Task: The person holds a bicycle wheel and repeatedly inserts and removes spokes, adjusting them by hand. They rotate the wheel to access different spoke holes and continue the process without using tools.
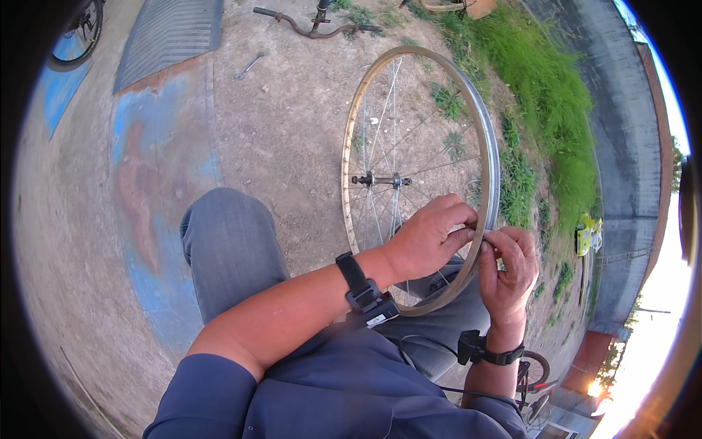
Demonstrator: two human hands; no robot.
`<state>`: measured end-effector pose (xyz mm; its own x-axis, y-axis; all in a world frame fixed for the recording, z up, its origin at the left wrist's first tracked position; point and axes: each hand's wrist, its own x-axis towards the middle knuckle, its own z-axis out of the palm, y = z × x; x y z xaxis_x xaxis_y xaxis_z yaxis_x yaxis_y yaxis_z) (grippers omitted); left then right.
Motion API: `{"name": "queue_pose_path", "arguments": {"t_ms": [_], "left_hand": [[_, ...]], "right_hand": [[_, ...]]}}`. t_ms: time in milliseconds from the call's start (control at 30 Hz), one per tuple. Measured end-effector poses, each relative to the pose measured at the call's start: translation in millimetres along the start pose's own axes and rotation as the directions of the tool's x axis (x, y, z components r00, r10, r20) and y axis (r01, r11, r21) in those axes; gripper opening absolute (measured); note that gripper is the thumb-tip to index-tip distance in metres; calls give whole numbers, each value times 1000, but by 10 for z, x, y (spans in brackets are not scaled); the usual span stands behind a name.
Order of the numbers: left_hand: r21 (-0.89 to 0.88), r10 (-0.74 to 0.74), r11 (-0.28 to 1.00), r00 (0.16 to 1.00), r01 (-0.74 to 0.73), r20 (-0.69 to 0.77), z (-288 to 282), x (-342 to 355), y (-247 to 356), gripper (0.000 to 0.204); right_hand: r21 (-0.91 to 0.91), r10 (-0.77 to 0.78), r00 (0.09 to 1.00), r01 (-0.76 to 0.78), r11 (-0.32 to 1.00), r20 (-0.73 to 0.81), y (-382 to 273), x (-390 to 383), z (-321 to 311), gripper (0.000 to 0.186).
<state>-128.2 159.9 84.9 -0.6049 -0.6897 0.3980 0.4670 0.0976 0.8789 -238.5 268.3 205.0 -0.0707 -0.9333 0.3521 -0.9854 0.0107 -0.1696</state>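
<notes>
A bare bicycle wheel [491,146] with no tyre stands upright in front of me, its lower part by my legs. Thin spokes run from its rim to the dark hub [380,181]. At the rim's lower right, my left hand [433,235] is closed, thumb and forefinger gripping the inner side. From the outer side, my right hand [510,269] pinches at the same stretch of rim, fingers curled. The fingertips of both hands nearly meet there. Whether anything small lies between them is hidden.
Beyond the wheel, a bicycle handlebar [314,29] and a wrench [249,66] lie on the dirt. A rusty blue metal sheet [157,175] is at left, with a corrugated panel [172,40] above it. Grass [541,95] lines a concrete wall [621,175] at right. Another bicycle's wheel [537,368] is lower right.
</notes>
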Motion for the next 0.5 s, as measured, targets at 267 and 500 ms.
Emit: {"name": "queue_pose_path", "arguments": {"t_ms": [267, 500], "left_hand": [[29, 32, 999, 999, -33, 40, -21, -7, -36, 17], [37, 29, 999, 999, -31, 44, -11, -1, -36, 16]], "right_hand": [[54, 17, 1000, -17, 998, 14, 12, 8, 6, 30], [88, 53, 998, -56, 995, 28, 25, 14, 7, 26]]}}
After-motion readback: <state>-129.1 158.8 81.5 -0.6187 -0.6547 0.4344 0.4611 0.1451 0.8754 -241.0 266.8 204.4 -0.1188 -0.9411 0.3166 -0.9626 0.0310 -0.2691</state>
